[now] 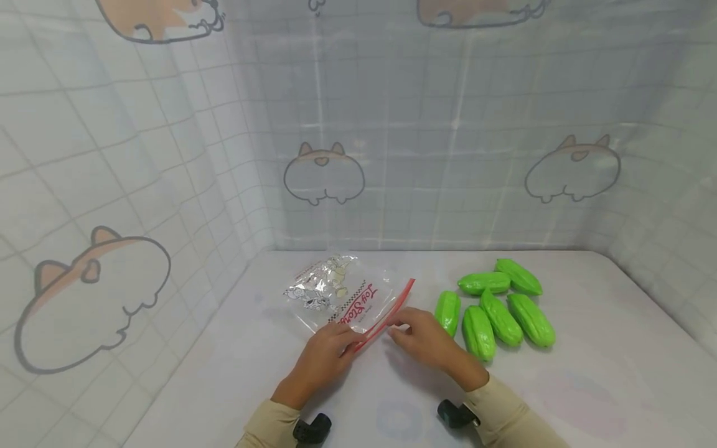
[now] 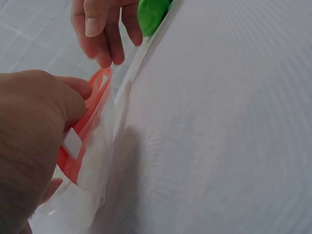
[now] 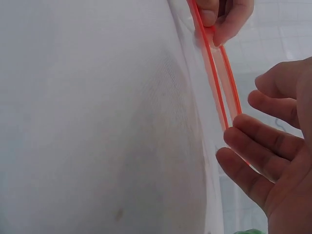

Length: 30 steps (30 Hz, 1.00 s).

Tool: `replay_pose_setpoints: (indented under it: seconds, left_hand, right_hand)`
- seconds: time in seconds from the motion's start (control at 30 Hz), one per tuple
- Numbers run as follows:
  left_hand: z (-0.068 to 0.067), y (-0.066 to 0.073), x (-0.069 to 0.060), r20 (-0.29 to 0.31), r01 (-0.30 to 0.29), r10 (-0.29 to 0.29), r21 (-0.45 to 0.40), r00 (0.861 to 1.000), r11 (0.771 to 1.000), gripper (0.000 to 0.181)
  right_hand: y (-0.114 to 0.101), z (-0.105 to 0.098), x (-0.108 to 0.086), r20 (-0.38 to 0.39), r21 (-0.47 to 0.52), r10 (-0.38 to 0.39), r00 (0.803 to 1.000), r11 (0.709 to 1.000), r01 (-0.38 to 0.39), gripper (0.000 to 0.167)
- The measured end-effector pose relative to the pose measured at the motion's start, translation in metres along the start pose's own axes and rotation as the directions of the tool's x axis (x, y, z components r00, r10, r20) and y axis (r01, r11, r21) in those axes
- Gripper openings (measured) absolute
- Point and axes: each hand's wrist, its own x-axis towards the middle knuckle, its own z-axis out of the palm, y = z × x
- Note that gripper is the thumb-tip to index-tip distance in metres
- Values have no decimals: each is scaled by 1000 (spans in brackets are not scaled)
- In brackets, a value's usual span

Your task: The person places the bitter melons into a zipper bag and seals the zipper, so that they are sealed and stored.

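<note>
One bag's red edge (image 1: 401, 300) slanted away rightward — I saw left fingers (image 1: 354, 337) pinching its near end, right fingers (image 3: 263, 130) loosely open.

The clear bag (image 1: 347, 292) is glossy plastic with a smooth red strip (image 1: 401, 298), the green ridged pieces (image 1: 532, 320) look shiny, the sleeves (image 1: 498, 407) matt cloth, the desk (image 1: 594, 354) smooth.

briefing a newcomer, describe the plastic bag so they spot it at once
On the white table, find the bright green, ridged pieces; the plastic bag lies to their left. It is see-through, with red lettering and a red strip along one edge, unlike the opaque green pieces.
</note>
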Motion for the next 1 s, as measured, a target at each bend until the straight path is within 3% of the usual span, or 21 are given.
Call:
replay_pose_setpoints:
  seconds: [0.1, 0.33, 0.57, 0.77, 1.0]
  left_hand:
    - [0, 0, 1, -8, -16, 16, 1, 1000, 1000, 21]
    - [-2, 1, 0, 35, 21, -21, 2, 999, 1000, 18]
    - [-2, 0, 1, 48, -8, 7, 23, 999, 1000, 20]
    - [-3, -1, 1, -2, -43, 43, 38, 999, 998, 23]
    - [0, -2, 2, -88, -97, 99, 33, 991, 995, 25]
  right_hand:
    - [0, 1, 3, -22, -1, -19, 1000, 1000, 19, 24]
    - [2, 5, 6, -28, -36, -15, 999, 999, 14, 20]
    - [0, 3, 6, -34, -121, -22, 999, 992, 18, 22]
    - [-3, 3, 8, -16, -146, -47, 999, 988, 44, 21]
    - [1, 7, 11, 43, -162, -13, 999, 987, 19, 22]
